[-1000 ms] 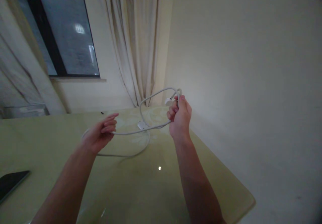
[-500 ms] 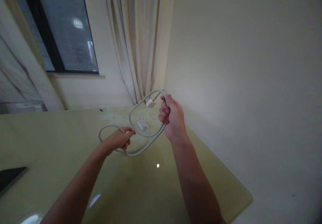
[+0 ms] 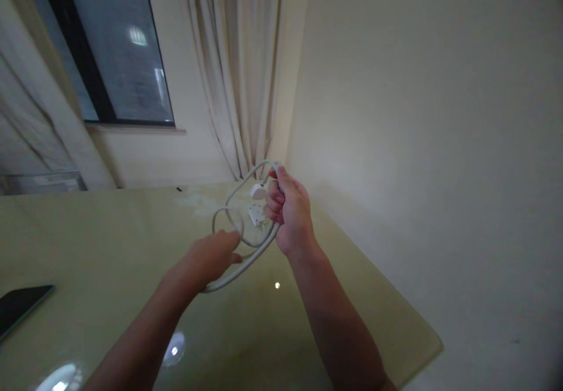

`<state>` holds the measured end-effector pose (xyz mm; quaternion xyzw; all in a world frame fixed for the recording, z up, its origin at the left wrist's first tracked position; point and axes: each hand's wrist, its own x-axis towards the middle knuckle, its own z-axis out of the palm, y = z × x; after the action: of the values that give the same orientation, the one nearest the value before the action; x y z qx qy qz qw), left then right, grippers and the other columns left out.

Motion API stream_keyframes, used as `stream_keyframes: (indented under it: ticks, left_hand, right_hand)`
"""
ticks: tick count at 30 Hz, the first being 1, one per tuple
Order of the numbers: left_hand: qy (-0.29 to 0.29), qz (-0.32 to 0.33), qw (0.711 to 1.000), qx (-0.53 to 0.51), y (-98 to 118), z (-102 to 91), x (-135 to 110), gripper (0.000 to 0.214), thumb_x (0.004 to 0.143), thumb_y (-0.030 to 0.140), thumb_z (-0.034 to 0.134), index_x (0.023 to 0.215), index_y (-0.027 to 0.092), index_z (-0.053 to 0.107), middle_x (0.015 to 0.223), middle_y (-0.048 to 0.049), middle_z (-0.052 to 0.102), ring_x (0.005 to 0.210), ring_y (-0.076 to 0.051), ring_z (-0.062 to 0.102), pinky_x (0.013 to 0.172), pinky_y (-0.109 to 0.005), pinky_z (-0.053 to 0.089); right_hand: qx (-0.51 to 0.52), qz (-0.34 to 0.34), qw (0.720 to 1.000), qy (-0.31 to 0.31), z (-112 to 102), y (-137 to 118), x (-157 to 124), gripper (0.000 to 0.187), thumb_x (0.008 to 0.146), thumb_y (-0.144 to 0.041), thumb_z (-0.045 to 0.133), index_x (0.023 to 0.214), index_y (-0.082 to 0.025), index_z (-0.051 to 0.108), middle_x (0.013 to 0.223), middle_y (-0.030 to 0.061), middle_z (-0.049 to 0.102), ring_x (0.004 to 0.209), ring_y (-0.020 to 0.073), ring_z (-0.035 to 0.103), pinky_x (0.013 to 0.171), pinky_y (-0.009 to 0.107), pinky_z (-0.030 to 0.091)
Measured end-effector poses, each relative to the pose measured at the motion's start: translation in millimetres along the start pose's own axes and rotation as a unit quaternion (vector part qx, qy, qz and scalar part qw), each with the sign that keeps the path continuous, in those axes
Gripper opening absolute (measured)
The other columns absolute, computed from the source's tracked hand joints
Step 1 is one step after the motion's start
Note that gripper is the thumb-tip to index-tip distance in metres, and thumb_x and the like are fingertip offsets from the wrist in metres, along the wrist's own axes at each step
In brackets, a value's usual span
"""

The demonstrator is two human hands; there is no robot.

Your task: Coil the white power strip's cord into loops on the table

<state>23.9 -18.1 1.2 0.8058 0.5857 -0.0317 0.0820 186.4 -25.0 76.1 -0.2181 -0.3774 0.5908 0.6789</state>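
A pale grey-white power cord [image 3: 240, 269] hangs in loops between my two hands above the table. My right hand [image 3: 288, 206] is closed around the gathered coils, thumb on top. From that bundle dangles a white plug [image 3: 258, 191], just left of my right fingers. Below the plug is a white socket block [image 3: 257, 215] with dark slots, partly behind my right hand. My left hand [image 3: 215, 256] is closed on the cord lower down, with a small loop standing up above its fingers. Its fingertips are partly hidden by the back of the hand.
The glossy yellowish table [image 3: 123, 233] runs up to a bare wall [image 3: 417, 145] on the right. A dark flat object [image 3: 21, 306] lies at the left edge. Curtains [image 3: 240, 74] and a window [image 3: 118, 45] are behind. A small black piece [image 3: 179, 189] lies near the back edge.
My left hand has moved right, closer to my right hand, drawing the cord's loose loop along and making it smaller. My right hand has shifted slightly left, still gripping the coils.
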Motion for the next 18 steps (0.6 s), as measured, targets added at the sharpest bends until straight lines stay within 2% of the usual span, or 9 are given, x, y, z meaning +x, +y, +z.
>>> stream_keyframes:
  ticks: [5,9,11,14,16,18]
  left_hand:
    - [0.161,-0.039,0.984,-0.070,-20,-21.5,-2,0.039,0.109,0.042,0.035,0.111,0.019,0.066,0.104,-0.0161,0.079,0.101,-0.032,0.075,0.086,-0.039,0.052]
    - [0.257,-0.073,0.957,-0.112,-30,-30.4,-5,0.046,0.109,0.047,0.030,0.113,0.021,0.067,0.103,-0.0142,0.079,0.101,-0.034,0.075,0.087,-0.042,0.052]
    - [0.306,-0.042,0.942,-0.134,-30,-33.0,-7,0.047,0.108,0.047,0.032,0.116,0.019,0.069,0.111,-0.0149,0.077,0.106,-0.034,0.073,0.093,-0.043,0.052]
    - [0.385,0.041,0.907,-0.165,-25,-36.2,-9,0.047,0.107,0.047,0.037,0.121,0.017,0.071,0.120,-0.0160,0.072,0.116,-0.033,0.067,0.104,-0.045,0.050]
    - [0.402,0.083,0.891,-0.196,-21,-38.6,-11,0.046,0.107,0.047,0.039,0.126,0.018,0.070,0.123,-0.0147,0.070,0.118,-0.031,0.065,0.108,-0.045,0.049]
    - [0.403,0.109,0.881,-0.224,-19,-40.6,-13,0.045,0.109,0.046,0.040,0.129,0.019,0.069,0.125,-0.0129,0.070,0.119,-0.029,0.065,0.110,-0.045,0.049]
  right_hand:
    - [0.006,0.011,1.000,0.020,-6,2,7,0.032,0.090,-0.047,0.077,0.090,-0.019,0.062,0.056,-0.0142,0.027,0.044,0.0041,0.014,0.038,0.020,0.010]
    - [-0.027,0.039,0.999,-0.009,-2,11,7,0.041,0.083,-0.055,0.083,0.089,-0.021,0.060,0.055,-0.0147,0.029,0.043,0.0037,0.015,0.038,0.020,0.009]
    - [-0.047,0.043,0.998,-0.024,2,18,5,0.044,0.083,-0.058,0.083,0.088,-0.021,0.059,0.056,-0.0144,0.031,0.043,0.0036,0.017,0.039,0.020,0.009]
    - [-0.071,0.047,0.996,-0.041,4,27,4,0.046,0.083,-0.062,0.080,0.088,-0.023,0.057,0.057,-0.0141,0.032,0.043,0.0040,0.017,0.039,0.020,0.012]
    - [-0.101,0.046,0.992,-0.058,3,31,4,0.048,0.086,-0.067,0.075,0.087,-0.023,0.057,0.056,-0.0132,0.032,0.043,0.0052,0.018,0.040,0.021,0.013]
    - [-0.172,0.013,0.982,-0.082,0,31,4,0.048,0.092,-0.070,0.067,0.085,-0.023,0.059,0.057,-0.0106,0.036,0.045,0.0073,0.024,0.042,0.022,0.018]
